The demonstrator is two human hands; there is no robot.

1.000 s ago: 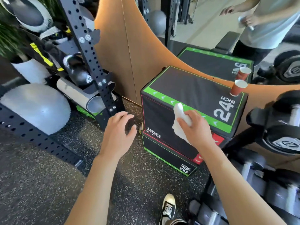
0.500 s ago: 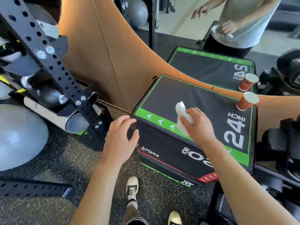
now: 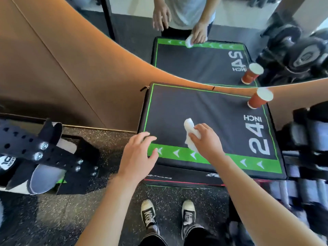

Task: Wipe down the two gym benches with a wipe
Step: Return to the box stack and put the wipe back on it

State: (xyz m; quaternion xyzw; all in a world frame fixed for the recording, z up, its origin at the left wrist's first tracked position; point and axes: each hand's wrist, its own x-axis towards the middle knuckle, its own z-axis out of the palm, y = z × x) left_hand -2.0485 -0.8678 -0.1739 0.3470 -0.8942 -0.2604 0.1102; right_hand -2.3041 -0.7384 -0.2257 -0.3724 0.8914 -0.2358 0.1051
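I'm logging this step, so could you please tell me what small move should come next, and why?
Probably sweep the right hand with the wipe across the box top toward the red cup: the wipe sits bunched near the front green strip, with most of the dark surface beyond it.

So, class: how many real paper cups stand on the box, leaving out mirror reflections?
1. The red paper cup stands at the far right corner of the black box, against the mirror. The second cup seen above is only its reflection.
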